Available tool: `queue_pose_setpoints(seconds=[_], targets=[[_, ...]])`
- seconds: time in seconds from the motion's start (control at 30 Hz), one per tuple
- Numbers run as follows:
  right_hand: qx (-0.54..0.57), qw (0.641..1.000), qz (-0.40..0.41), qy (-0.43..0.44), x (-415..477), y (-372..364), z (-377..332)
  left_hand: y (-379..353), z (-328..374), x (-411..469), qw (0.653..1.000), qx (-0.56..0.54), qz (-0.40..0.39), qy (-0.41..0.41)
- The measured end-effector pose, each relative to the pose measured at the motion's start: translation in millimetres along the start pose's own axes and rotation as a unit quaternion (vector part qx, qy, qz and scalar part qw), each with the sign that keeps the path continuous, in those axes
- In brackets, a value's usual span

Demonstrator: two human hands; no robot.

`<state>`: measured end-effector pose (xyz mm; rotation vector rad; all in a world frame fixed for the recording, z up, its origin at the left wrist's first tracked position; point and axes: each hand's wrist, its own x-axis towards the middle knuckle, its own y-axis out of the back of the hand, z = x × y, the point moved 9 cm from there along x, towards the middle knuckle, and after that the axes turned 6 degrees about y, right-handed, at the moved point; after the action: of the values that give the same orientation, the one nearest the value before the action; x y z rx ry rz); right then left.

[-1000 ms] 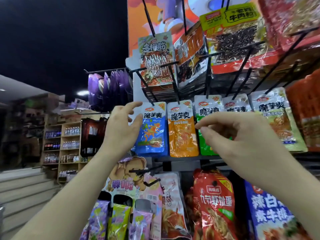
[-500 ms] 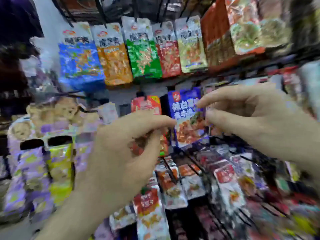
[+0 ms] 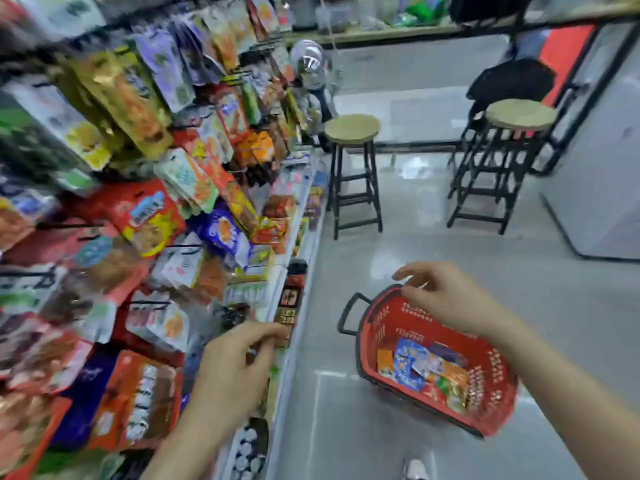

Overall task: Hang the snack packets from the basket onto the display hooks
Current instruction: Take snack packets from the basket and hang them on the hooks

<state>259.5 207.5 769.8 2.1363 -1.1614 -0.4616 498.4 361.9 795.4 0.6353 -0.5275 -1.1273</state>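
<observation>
A red plastic basket (image 3: pixel 491 403) with black handles stands on the grey floor at lower right. Several snack packets (image 3: pixel 419 370) in blue, orange and green lie in its bottom. My right hand (image 3: pixel 440 299) hovers over the basket's far rim, fingers loosely curled, holding nothing. My left hand (image 3: pixel 235 368) is low at the front of the display rack (image 3: pixel 145 237), fingers loosely bent, nothing visibly in it. The rack fills the left side, crowded with hanging packets on black hooks (image 3: pixel 183 249). The view is blurred.
Two wooden-topped black stools (image 3: pixel 353 133) (image 3: pixel 519 116) stand on the floor beyond the basket. A white shelf edge (image 3: pixel 301 258) runs along the rack's foot. A grey cabinet (image 3: pixel 602 174) is at the right. My shoe (image 3: pixel 415 469) shows at the bottom.
The view swung from the upper hooks down and right to the floor. Both hands dropped away from the hanging packets; my right hand now hovers above the basket.
</observation>
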Motion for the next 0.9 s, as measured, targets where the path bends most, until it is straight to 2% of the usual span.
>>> queue_pose_setpoints(seconds=[0.1,0.2,0.4,0.57,0.63,0.7,0.8,0.9], targets=[[0.031,0.979,0.097,-0.177,-77,33,137,-124,3,8,0.99,-0.03,-0.127,0.052],[0.085,0.946,0.137,-0.28,-135,43,228,-228,6,20,0.975,-0.038,-0.206,0.07],[0.182,0.89,0.198,-0.368,-188,12,369,-410,-2,38,0.952,-0.032,-0.294,0.083],[0.204,0.864,0.195,-0.416,-185,-74,476,-543,-61,57,0.935,-0.031,-0.336,0.108],[0.185,0.873,0.182,-0.414,-167,-113,522,-608,-99,71,0.926,-0.007,-0.361,0.11],[0.137,0.896,0.167,-0.388,-140,-145,566,-686,-140,85,0.907,0.027,-0.409,0.094],[0.057,0.93,0.104,-0.348,-97,-192,632,-810,-204,82,0.846,0.116,-0.517,0.069],[-0.047,0.947,-0.027,-0.318,-56,-244,694,-921,-266,64,0.766,0.259,-0.589,-0.005]])
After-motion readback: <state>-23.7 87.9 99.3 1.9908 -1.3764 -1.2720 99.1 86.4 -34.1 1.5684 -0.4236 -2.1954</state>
